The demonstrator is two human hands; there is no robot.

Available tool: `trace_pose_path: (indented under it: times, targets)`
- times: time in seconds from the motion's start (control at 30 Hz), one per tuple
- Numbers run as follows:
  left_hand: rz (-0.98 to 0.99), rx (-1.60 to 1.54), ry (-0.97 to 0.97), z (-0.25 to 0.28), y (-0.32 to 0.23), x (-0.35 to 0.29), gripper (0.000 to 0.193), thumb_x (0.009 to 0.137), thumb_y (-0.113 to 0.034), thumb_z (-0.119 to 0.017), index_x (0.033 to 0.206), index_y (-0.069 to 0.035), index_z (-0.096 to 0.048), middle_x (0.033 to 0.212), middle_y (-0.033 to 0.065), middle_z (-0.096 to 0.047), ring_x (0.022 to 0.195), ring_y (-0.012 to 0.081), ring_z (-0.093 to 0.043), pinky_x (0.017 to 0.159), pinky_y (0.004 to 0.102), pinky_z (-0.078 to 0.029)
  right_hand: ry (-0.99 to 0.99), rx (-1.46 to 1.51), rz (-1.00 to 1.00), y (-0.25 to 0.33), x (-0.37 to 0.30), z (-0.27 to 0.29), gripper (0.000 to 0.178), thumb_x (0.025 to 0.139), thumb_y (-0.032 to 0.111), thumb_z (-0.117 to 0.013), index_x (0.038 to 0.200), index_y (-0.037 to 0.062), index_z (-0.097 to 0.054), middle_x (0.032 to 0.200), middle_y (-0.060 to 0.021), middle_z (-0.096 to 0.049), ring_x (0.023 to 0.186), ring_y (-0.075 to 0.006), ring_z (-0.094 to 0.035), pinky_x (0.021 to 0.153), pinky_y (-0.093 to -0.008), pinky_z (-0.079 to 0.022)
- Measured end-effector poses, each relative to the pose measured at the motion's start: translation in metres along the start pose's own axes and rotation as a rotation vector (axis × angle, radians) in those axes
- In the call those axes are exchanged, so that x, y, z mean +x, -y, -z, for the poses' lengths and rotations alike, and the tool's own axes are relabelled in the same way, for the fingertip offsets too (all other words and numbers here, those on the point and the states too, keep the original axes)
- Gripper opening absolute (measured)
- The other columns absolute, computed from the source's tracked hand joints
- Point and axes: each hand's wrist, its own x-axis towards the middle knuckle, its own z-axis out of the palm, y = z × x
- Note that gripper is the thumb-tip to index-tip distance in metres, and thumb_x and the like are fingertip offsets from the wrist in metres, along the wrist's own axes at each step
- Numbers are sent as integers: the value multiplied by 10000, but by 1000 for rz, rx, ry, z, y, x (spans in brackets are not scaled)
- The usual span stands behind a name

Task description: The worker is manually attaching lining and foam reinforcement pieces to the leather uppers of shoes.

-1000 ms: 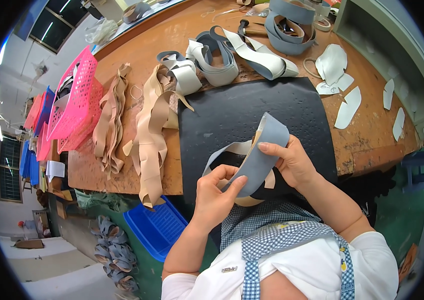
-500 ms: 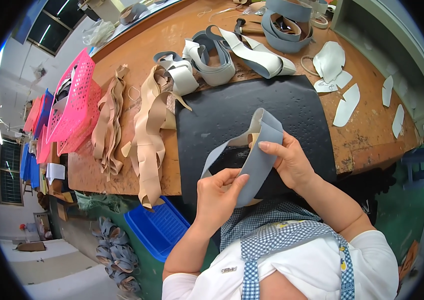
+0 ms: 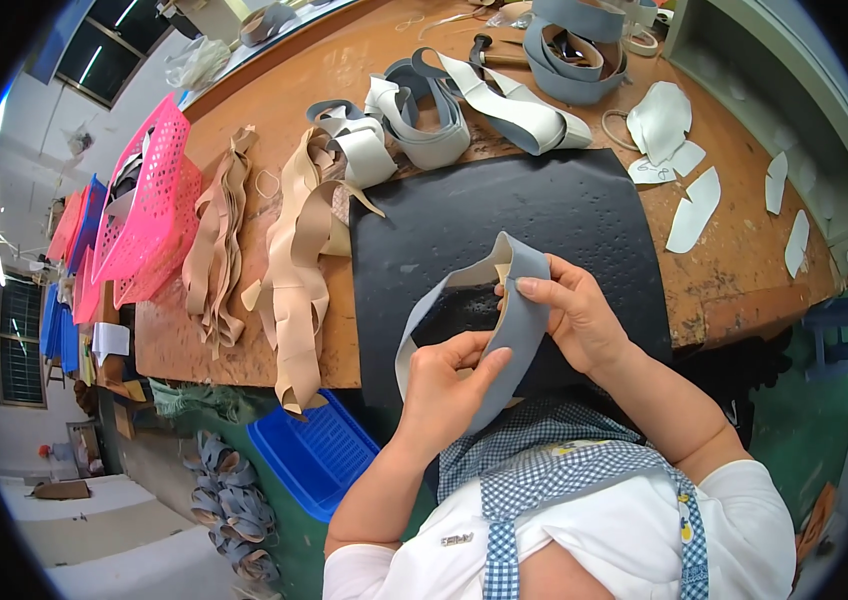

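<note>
A grey-blue band of leather-like material, bent into a loop with a pale inner face, is held over the black mat. My left hand pinches its near edge between thumb and fingers. Higher up on the right side, my right hand grips the same band, thumb on the outer face and fingertips inside the loop. A narrow tan edge shows along the band's inside between the hands. The lower end of the loop is partly hidden behind my left hand.
Stacks of tan strips lie left of the mat. Grey and white strip coils and a hammer are behind it. White cut pieces lie at right. A pink basket stands left; a blue basket sits below the table edge.
The band has shifted slightly down and left and its loop has opened wider. My left hand has moved a little rightward along the edge; both hands keep their hold.
</note>
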Motion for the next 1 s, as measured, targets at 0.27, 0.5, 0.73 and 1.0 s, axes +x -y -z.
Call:
trace_pose_path:
  times: [0.27, 0.5, 0.73, 1.0]
  targets:
    - [116, -45, 0, -2, -14, 4, 199, 932, -132, -708, 1013, 47, -741, 730, 30, -725, 635, 31, -610, 572, 195, -480, -35, 16, 42, -6, -3, -2, 338, 906, 159, -679, 1188, 7, -572, 1048, -125, -690, 943, -190, -694, 866, -341, -580]
    - [76, 12, -10, -6, -12, 2, 200, 938, -138, -694, 1007, 44, -738, 747, 74, -742, 632, 71, -653, 566, 226, -509, -73, 108, 79, -12, -7, -8, 340, 916, 149, -656, 1203, 7, -541, 1064, -150, -680, 974, -211, -700, 872, -358, -589]
    - [-28, 133, -85, -10, 1, 3, 187, 910, -155, -707, 962, 19, -749, 720, 106, -745, 551, 103, -664, 528, 256, -475, -87, 135, 75, -17, -4, -14, 355, 934, 159, -655, 1230, 29, -505, 1057, -144, -666, 926, -196, -696, 863, -352, -583]
    - [-124, 254, -154, -12, 2, -7, 149, 886, -126, -727, 919, 18, -744, 687, 127, -714, 544, 122, -651, 506, 272, -455, -46, 31, 72, -1, 11, -15, 335, 947, 177, -691, 1192, 41, -509, 863, -49, -641, 698, -105, -644, 700, -260, -556]
